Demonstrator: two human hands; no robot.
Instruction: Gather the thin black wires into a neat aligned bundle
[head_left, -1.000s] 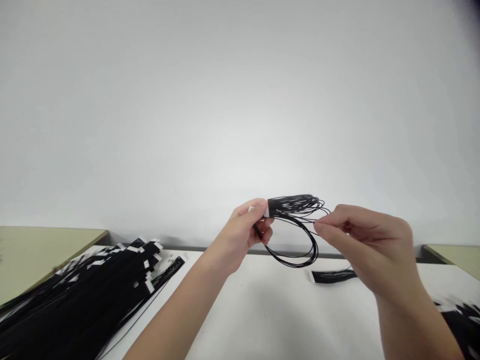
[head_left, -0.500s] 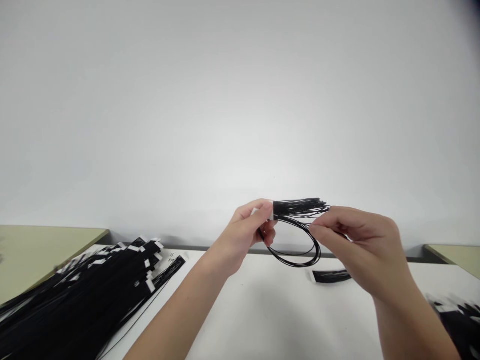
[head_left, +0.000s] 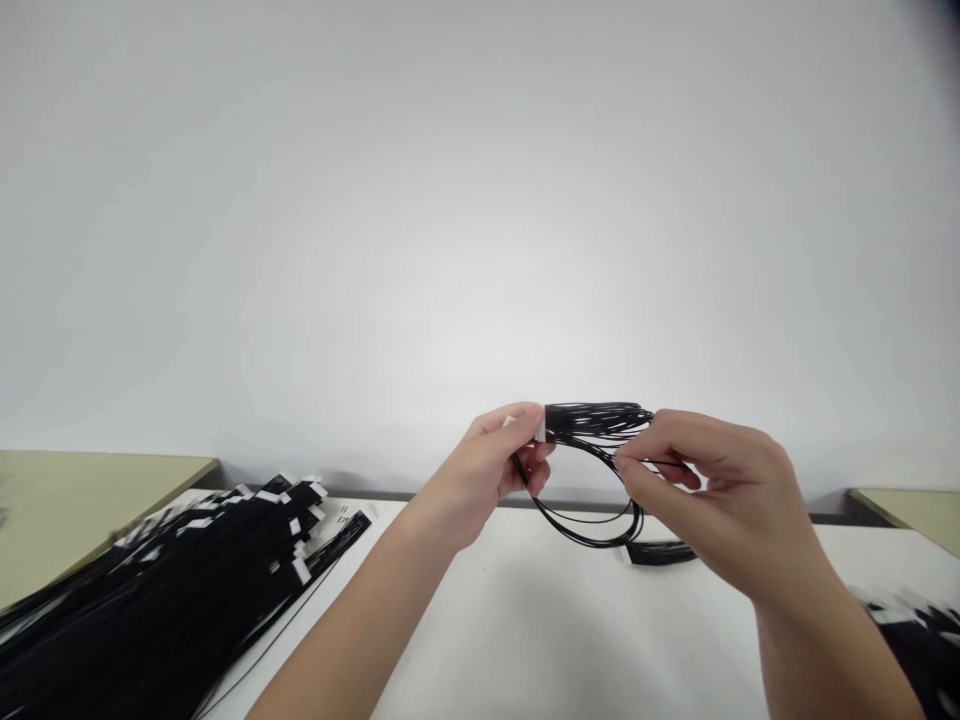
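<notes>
In the middle of the view, above the table, a bundle of thin black wires [head_left: 596, 420] with a white end piece is held in the air. My left hand [head_left: 491, 460] is closed on the white end, thumb on top. Below the bundle hangs a loop of black wire [head_left: 585, 540], which runs from my left fingers round towards my right hand. My right hand [head_left: 712, 490] is closed, thumb and forefinger pinching wire at the bundle's right side. A thin strand passes behind that thumb across the gap of the fingers.
On the left lies a large pile of black wire bundles [head_left: 165, 600] with white ends. A short black bundle [head_left: 660, 553] rests on the white table [head_left: 570, 640] behind my right hand. More bundles [head_left: 926, 640] lie at the right edge. A pale wall [head_left: 480, 200] stands behind.
The hanging loop has dropped a little lower and widened. My right hand has shifted slightly left, and a strand now shows between its fingers. My left hand keeps its grip.
</notes>
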